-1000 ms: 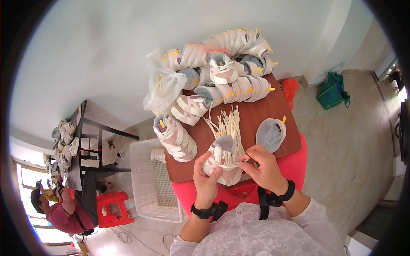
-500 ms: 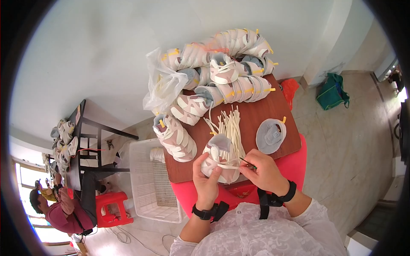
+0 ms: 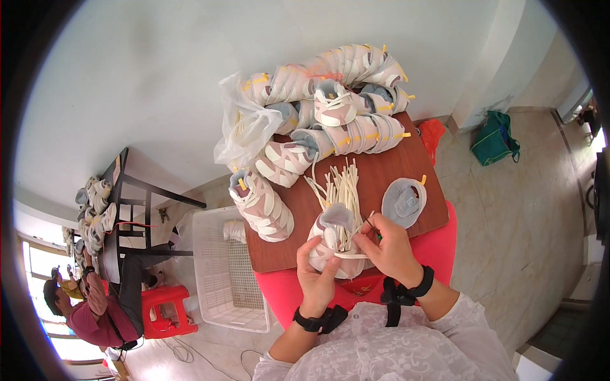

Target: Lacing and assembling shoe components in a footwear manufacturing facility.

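Observation:
My left hand (image 3: 317,283) grips the side of a pink and white shoe upper (image 3: 323,240) at the table's near edge, thumb on its front and fingers along its left. A white lace crosses the upper toward my right hand (image 3: 395,253). That hand is closed around a thin dark pointed tool (image 3: 371,218), with a bit of green showing by the fingers; its fingertips are close to the lace, and whether they pinch it is unclear. Just beyond the upper lies a bundle of cream laces (image 3: 343,185). An upper with a grey lining (image 3: 404,202) stands to the right.
Nested rows of shoe uppers (image 3: 359,134) cover the far side of the brown table (image 3: 427,166), with a clear plastic bag (image 3: 244,130) at left. A white crate (image 3: 204,270) stands left on the floor. Further left, a person (image 3: 95,320) sits near a red stool (image 3: 170,311).
The upper and both hands have shifted slightly right and nearer to me. My right hand has turned, so the tool points more upward. The seated person's arm has moved.

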Demonstrator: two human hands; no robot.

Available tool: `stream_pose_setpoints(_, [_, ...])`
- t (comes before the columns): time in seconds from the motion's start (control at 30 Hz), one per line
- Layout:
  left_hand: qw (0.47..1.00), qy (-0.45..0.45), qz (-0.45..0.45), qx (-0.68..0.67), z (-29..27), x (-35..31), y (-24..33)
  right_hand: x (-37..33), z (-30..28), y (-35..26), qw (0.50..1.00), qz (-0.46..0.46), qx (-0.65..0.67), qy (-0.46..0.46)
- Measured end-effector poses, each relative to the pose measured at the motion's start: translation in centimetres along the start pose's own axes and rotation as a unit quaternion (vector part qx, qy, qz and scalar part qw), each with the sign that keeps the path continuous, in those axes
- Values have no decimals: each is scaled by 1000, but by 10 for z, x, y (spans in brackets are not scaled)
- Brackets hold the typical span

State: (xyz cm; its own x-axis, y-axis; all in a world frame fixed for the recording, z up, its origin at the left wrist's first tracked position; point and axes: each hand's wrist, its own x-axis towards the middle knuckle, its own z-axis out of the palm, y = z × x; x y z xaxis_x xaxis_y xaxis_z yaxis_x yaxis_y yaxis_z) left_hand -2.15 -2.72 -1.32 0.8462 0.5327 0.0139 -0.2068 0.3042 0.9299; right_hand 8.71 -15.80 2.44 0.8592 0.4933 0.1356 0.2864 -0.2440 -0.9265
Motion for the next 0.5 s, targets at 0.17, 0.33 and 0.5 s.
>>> stream_pose_setpoints(0.17, [1000,5,2,6,-1,0,0,3,-1,0,997,-25,47,52])
stream_pose_setpoints(0.33, [999,5,-11,-47,0,0,2,5,-10,9,998,-50,-21,-42])
stream_pose_setpoints(0.5, [999,11,-6,-51,-2,0,5,5,-8,4,996,-62,-9,60])
